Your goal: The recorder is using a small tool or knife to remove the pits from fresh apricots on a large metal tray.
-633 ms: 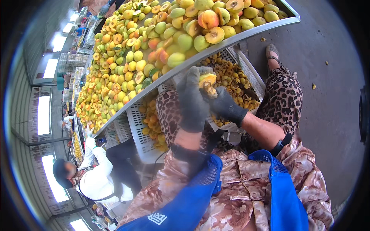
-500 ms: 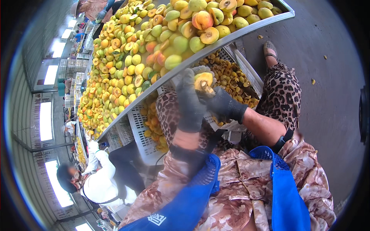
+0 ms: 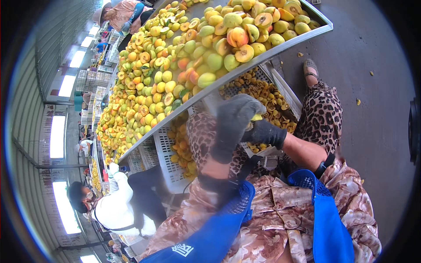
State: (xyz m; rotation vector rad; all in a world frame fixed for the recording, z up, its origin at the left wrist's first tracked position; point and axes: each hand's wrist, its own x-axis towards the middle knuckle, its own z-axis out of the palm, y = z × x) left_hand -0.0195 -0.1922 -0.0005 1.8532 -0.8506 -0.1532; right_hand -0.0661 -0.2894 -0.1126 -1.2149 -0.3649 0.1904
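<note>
Over my lap, both hands meet in dark gloves around a piece of yellow peach (image 3: 256, 117). My left hand (image 3: 237, 122) is wrapped around the fruit, hiding most of it. My right hand (image 3: 267, 133) is closed and presses up against the fruit from below; whatever lies inside its fingers is hidden. Just beyond the hands runs the metal rim of a sloping table (image 3: 197, 97), heaped with whole and halved peaches (image 3: 166, 87). Beneath that rim sits a crate of small brownish-yellow fruit pieces (image 3: 274, 98).
A white perforated crate (image 3: 169, 168) with orange-yellow fruit pieces stands left of my knee. A co-worker in white (image 3: 118, 201) sits along the table at left; another person (image 3: 125, 17) is across it. Some scraps lie on the grey floor (image 3: 372, 109) at right.
My left hand has turned over the peach, so its cut face no longer shows. Both hands have shifted slightly down and right. The view has moved a little.
</note>
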